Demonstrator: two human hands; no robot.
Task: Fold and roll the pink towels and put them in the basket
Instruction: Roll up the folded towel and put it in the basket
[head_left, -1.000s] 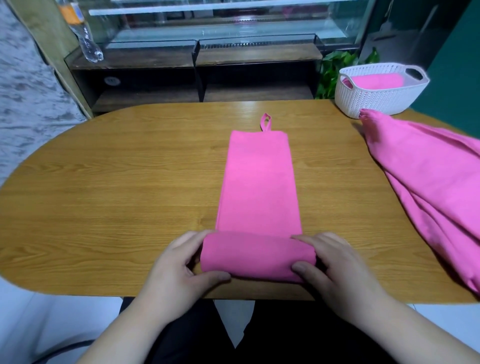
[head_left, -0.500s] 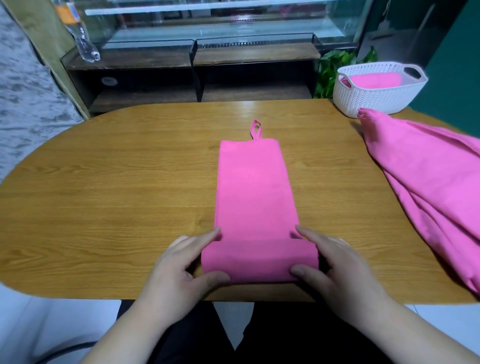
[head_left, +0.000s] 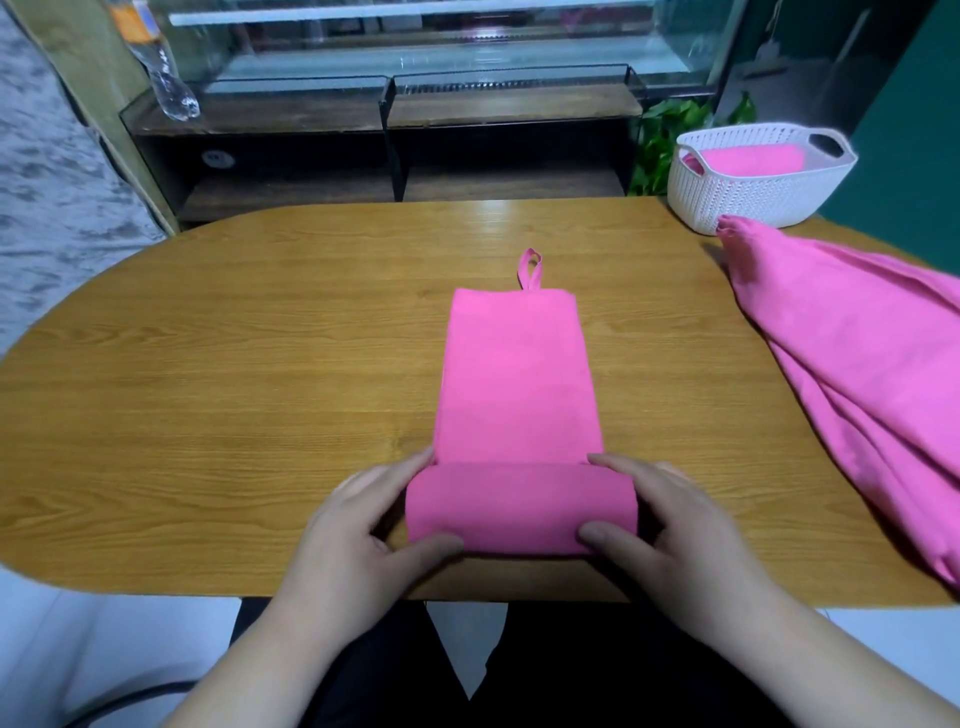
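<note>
Head view: folded pink towel (head_left: 517, 379) lies lengthwise mid-frame on the wooden surface (head_left: 208, 389), its near end rolled. Left hand (head_left: 358, 540) and right hand (head_left: 675, 535) grip the roll ends, thumbs in front. White basket (head_left: 753, 192) upper right holds a rolled towel (head_left: 748, 160); loose pink towels (head_left: 857, 374) at right edge.

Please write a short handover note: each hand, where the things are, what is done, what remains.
Left hand grips the left end of the half-rolled towel; right hand grips its right end.
The roll lies near the table edge, flat part pointing away.
Done: one rolled towel in the basket, far right.
To do: finish this roll, put it in the basket, then fold and roll the loose pink cloth at right.
</note>
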